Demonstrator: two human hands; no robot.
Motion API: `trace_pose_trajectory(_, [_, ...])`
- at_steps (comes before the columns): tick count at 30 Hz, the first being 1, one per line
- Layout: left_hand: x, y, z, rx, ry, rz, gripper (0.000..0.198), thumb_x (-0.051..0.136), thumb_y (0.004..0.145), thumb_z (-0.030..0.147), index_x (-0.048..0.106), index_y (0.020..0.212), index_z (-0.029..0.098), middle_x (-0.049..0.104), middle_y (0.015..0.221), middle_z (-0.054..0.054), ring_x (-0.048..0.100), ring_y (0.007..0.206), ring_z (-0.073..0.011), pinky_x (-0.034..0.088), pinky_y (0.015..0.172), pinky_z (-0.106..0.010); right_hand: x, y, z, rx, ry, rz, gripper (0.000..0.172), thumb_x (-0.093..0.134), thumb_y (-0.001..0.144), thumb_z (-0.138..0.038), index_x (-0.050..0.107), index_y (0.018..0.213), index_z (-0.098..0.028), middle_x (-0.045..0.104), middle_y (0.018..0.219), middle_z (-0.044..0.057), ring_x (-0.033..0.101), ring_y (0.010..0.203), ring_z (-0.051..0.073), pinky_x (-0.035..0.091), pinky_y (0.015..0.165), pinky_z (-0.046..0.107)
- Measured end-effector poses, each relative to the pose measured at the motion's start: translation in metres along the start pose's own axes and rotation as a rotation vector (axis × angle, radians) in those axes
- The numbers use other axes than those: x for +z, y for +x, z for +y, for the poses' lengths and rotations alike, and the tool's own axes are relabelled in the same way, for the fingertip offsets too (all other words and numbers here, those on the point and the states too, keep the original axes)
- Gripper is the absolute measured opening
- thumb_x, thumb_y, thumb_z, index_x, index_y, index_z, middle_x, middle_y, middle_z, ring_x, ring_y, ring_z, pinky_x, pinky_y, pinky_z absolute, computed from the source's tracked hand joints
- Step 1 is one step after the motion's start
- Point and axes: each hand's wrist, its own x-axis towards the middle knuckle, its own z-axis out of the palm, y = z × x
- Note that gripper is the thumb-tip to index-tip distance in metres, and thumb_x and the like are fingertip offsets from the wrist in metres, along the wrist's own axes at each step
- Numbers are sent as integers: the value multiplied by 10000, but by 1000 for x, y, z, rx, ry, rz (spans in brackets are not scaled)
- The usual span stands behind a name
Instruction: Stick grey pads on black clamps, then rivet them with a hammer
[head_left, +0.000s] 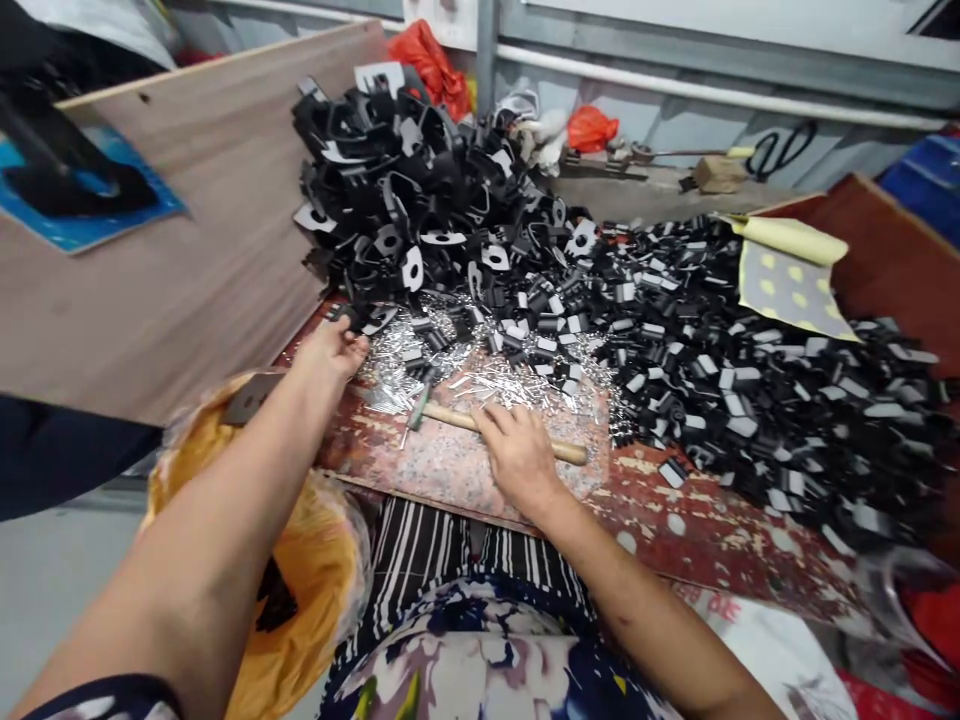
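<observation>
My right hand (517, 455) is closed over the wooden handle of a hammer (566, 452), whose small metal head rests toward the left on the worn board (457, 480). At the left edge of the work surface, my left hand (334, 348) has its fingers curled on a black plastic part (356, 318), partly hidden by them. Loose metal pins (397, 360) lie scattered between the hands and the piles. Behind them rises a heap of larger black clip-like parts (420, 190), some with pale pads.
Many small black pieces with grey pads (712, 370) cover the right side. A yellow-backed sheet (791, 270) lies on them. A wooden panel (187, 220) stands at left. Below it is a yellow-lined container (315, 570). Scissors (784, 150) lie at the back.
</observation>
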Motion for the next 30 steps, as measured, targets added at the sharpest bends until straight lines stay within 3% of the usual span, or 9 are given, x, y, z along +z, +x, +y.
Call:
trace_pose_trajectory(3, [-8,-24,-1,101,-5,3,253,473,1086,131,484,840,191,409,534,111,451,488,-23,445,563,-100,-1,-3,-3,3,-21,-1,379,524,1044,-208,633,1407,-222,697,1334,76,542,994,260,371,834,405])
trace_pose_trajectory(6, [-27,-68,-7,210,-6,-119,260,520,1069,149,502,813,192,520,577,102,551,581,-40,535,648,-133,-18,-5,5,-12,-27,82,344,520,1060,-240,663,1372,-247,695,1354,68,555,1045,264,373,878,413])
trace_pose_trajectory(8, [-44,-99,-21,178,12,-184,225,545,1056,202,571,833,191,639,663,53,621,637,-86,615,672,-209,-36,1,27,0,-31,188,339,478,1069,-193,699,1313,-277,728,1288,36,555,1068,258,374,909,416])
trace_pose_trajectory(10, [-62,-126,-42,35,95,-233,190,648,1000,283,643,840,180,735,809,-27,686,711,-152,641,613,-262,-54,16,58,22,-60,257,407,419,1059,-103,729,1255,-281,757,1204,18,549,1042,253,373,903,416])
trace_pose_trajectory(13, [-84,-158,-75,-145,264,-296,270,914,750,346,718,767,160,731,781,-47,652,619,-160,558,456,-222,-67,51,109,-63,-120,118,423,405,1041,-76,739,1240,-244,746,1195,53,520,999,265,364,826,407])
trace_pose_trajectory(16, [-93,-178,-95,-142,307,-297,395,1016,564,379,765,753,139,686,700,-18,564,548,-99,515,465,-185,-61,78,143,-237,-170,-118,382,438,1022,-93,754,1196,-219,721,1065,100,491,973,268,335,778,394])
trace_pose_trajectory(18, [-94,-187,-99,-123,314,-284,448,1028,534,390,795,823,140,708,766,-23,587,611,-101,517,509,-176,-56,84,153,-252,-208,-175,377,427,1017,-110,757,1170,-205,688,989,117,479,965,275,320,768,397])
trace_pose_trajectory(24, [-89,-197,-102,-144,382,-376,371,999,604,375,754,732,127,653,759,-9,538,638,-86,489,521,-160,-71,49,146,59,-71,8,421,370,993,-100,763,1132,-157,658,1072,136,519,968,268,393,801,383])
trace_pose_trajectory(30, [-81,-204,-112,-181,304,-405,332,964,650,380,778,814,160,685,810,-31,572,640,-122,525,530,-216,-79,-5,128,171,89,50,364,465,991,-136,768,1185,-188,723,966,86,629,905,230,483,837,365])
